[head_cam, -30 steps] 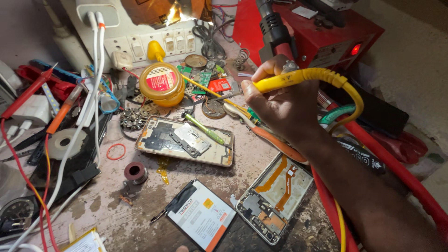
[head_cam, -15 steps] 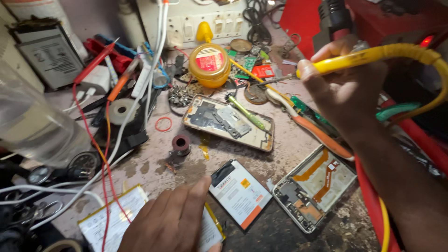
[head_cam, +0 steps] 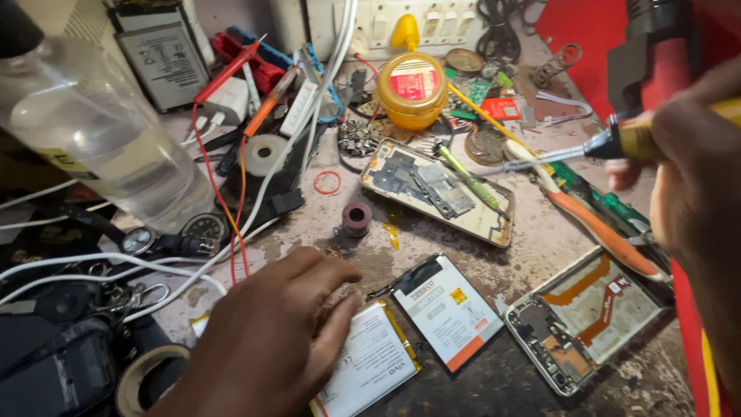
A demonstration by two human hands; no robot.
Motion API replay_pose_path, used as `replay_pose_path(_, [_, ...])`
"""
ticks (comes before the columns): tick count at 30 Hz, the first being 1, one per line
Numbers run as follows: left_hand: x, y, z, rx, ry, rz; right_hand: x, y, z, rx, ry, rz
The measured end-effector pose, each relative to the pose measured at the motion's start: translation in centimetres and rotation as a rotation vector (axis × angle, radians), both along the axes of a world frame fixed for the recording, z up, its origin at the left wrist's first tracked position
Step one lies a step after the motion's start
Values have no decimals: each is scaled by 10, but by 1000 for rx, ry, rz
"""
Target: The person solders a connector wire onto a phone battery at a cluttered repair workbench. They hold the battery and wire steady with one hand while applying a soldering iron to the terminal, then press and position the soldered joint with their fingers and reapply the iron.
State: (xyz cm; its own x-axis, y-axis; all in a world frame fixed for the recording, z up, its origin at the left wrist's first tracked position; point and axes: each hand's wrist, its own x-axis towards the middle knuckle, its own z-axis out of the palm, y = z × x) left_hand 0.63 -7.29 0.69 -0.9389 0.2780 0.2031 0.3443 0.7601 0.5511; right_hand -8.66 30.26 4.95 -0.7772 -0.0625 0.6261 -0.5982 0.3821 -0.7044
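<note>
Fingers (head_cam: 312, 270) of the left hand (head_cam: 262, 340) lie spread and flat, palm down, on the near battery (head_cam: 370, 363) at the bench's (head_cam: 540, 247) front edge, holding nothing, so the step looks like taking that battery up, which calls for curling the fingertips under its edge. Right hand (head_cam: 695, 193) is closed round a yellow-handled soldering iron (head_cam: 617, 143), tip hovering over the open phone (head_cam: 436, 189) well beyond the left hand; a second battery (head_cam: 448, 309) lies just beside the first.
</note>
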Motion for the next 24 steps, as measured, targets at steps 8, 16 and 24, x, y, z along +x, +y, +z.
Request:
replay_pose_path(8, [-3, 9, -12, 7, 58, -75, 20, -4, -31, -208, -184, 238])
replay_pose_path(16, [-7, 21, -4, 21, 145, -65, 14, -21, -23, -32, -151, 121])
replay_pose_path(24, [-5, 21, -1, 35, 194, -85, 23, -58, -11, 73, -129, 17])
